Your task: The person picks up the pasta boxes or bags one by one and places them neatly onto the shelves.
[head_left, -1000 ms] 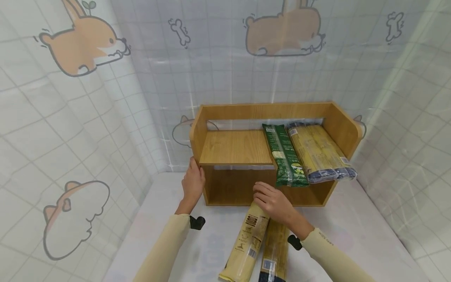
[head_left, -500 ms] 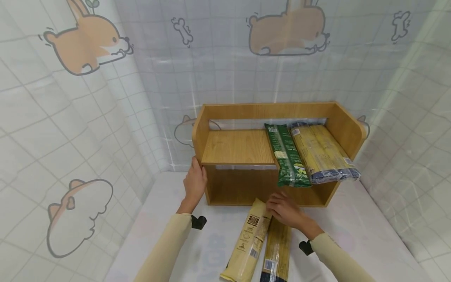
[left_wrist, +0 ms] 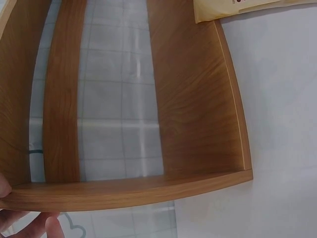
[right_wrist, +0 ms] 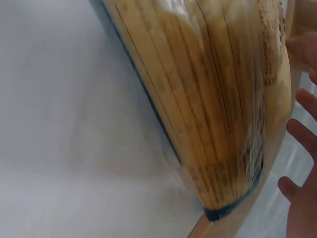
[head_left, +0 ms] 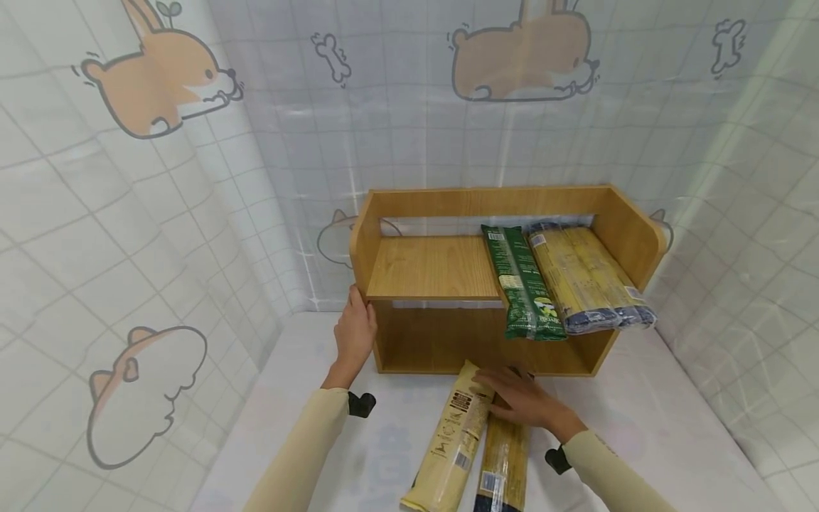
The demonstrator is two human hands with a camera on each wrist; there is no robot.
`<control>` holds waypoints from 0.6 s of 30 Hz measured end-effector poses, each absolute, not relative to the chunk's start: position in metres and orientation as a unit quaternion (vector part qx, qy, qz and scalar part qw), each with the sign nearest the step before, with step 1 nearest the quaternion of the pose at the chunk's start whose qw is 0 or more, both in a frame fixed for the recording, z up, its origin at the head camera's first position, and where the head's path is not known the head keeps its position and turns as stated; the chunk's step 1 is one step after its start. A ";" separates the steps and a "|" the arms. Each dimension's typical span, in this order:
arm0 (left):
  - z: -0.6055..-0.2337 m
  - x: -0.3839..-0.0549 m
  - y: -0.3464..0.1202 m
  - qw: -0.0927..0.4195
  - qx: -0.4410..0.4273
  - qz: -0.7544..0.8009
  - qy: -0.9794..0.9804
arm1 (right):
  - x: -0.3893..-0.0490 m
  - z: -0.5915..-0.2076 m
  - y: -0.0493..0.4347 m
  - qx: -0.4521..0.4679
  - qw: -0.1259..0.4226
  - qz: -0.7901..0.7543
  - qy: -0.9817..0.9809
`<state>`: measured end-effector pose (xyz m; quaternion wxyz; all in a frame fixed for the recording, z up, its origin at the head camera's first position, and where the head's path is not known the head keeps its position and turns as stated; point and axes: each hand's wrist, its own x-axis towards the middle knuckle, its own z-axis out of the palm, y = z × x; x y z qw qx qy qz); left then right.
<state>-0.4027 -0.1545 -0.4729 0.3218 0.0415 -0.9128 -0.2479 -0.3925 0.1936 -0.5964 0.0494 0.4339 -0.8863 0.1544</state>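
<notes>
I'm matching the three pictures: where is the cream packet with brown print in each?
Head: the cream packet, lower centre.
Left wrist: the cream packet, cut off at top right.
Right wrist: the cream packet, upper right, partly behind the clear-wrapped packet.
Shared landmark: the wooden shelf.

Green packet (head_left: 521, 284): lettering (head_left: 547, 318), seemingly "Olivoilà"; cream packet (head_left: 441, 455): brown print (head_left: 459, 401), barcode (head_left: 462, 461), too small to read.

A left hand (head_left: 355, 332) and a right hand (head_left: 521, 400) make two, from where I stand. I count one shelf (head_left: 431, 268), one green pack (head_left: 521, 281), one cream pack (head_left: 444, 441), at least three yellow packs (head_left: 507, 449), two sleeves (head_left: 301, 444) and two printed bones (head_left: 332, 58).
</notes>
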 end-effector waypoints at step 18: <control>-0.474 -0.403 -0.155 0.320 0.044 -0.247 -0.914 | -0.386 -0.595 0.168 0.495 -0.117 0.176 -0.843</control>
